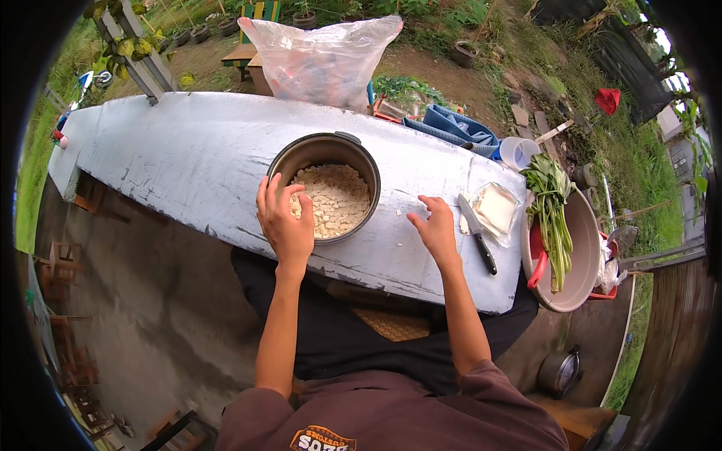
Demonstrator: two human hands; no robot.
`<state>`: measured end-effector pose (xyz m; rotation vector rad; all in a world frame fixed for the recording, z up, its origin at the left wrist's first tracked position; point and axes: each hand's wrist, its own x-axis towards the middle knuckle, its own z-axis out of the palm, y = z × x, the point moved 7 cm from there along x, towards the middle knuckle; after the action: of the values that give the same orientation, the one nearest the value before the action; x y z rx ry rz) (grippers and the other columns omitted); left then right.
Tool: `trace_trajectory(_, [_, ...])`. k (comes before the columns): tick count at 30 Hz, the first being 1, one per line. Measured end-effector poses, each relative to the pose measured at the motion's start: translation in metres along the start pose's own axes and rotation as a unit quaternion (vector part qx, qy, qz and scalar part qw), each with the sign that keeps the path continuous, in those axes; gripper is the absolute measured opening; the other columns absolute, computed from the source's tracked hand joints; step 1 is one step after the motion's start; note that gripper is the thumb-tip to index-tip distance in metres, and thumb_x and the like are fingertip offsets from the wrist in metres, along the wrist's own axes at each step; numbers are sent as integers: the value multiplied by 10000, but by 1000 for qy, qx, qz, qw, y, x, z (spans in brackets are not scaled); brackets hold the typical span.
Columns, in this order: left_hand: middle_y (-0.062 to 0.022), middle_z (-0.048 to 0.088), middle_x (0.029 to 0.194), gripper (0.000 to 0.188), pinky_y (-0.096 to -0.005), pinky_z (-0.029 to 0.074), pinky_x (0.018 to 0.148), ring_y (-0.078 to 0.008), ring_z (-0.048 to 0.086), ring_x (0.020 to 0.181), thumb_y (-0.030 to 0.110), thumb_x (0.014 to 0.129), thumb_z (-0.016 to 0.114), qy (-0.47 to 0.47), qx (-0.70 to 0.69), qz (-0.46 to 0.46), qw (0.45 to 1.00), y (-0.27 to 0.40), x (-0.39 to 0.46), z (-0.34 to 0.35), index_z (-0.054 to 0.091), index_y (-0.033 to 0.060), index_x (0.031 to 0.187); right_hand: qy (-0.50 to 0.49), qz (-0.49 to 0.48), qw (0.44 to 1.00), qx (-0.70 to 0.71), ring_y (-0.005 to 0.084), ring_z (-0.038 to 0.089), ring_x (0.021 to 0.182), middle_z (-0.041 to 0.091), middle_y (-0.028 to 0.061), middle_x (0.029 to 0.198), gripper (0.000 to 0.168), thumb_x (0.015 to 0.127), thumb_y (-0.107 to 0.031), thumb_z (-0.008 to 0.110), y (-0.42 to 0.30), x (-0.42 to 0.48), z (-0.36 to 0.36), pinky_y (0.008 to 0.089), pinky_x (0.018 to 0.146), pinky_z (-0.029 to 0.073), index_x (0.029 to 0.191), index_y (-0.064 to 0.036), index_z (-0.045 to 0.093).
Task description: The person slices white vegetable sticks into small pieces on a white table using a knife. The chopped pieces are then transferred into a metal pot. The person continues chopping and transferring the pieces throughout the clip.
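A round metal cooking pot [369, 217] with a dark rim holds many small, pale cut pieces [338, 197]. My left hand [287, 222] is at the pot's near-left rim, thumb and fingers apart; whether it touches the rim is unclear. My right hand [437, 228] hovers over the table to the right of the pot, fingers apart and nothing in them. One tiny pale piece [399, 212] lies on the tabletop between the hands. Just right of my right hand, a black-handled kitchen knife [479, 237] lies beside a stack of pale, thin square sheets [496, 207] on clear plastic.
The worn grey table [169, 146] stretches left. At its right edge, a large basin [584, 253] carries leafy green stalks [553, 220] and a red-handled tool [538, 270]. Behind are a filled plastic bag [327, 62], blue cloth [454, 127] and a clear plastic container [519, 151].
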<state>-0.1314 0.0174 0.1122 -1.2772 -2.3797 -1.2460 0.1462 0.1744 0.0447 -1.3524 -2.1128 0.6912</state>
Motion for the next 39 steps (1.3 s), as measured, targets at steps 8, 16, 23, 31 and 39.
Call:
trace_trajectory(8, [-154,608,1443,144,-529,359,1171,-369,424,1472,159,955,659,-6,6,6,1000,1,1,0,739,81,1046,8,-4,1000,-28,370,589,1147,629,199,1207,398,858,-107,818,-17,-2,17,422,975,514,1199,65,710])
trace_trajectory(16, [-163,619,1423,123,-521,362,1176,-379,422,1471,135,955,659,-17,15,0,1000,1,3,-1,734,72,1030,94,-28,995,6,316,646,981,683,166,1096,300,862,-38,797,-19,-13,36,408,872,534,1150,36,761])
trace_trajectory(23, [-141,611,1433,116,-510,364,1175,-367,420,1464,131,971,668,-16,18,4,1000,-1,3,-1,726,68,1048,113,2,993,37,247,633,827,694,129,993,431,846,-24,797,-13,-13,37,369,798,536,1268,7,717])
trace_trajectory(31, [-150,616,1428,120,-523,367,1175,-374,429,1464,138,956,669,-8,-6,-4,1000,0,2,-2,728,65,1029,130,-34,990,50,256,716,776,749,159,882,250,853,19,747,-18,-1,44,359,741,568,1103,28,770])
trace_trajectory(39, [-143,617,1427,125,-524,365,1176,-366,434,1468,146,944,672,4,-15,-6,1000,-3,1,-2,734,81,1031,27,12,999,24,376,719,771,733,222,838,145,792,26,703,-27,13,44,452,754,561,933,53,728])
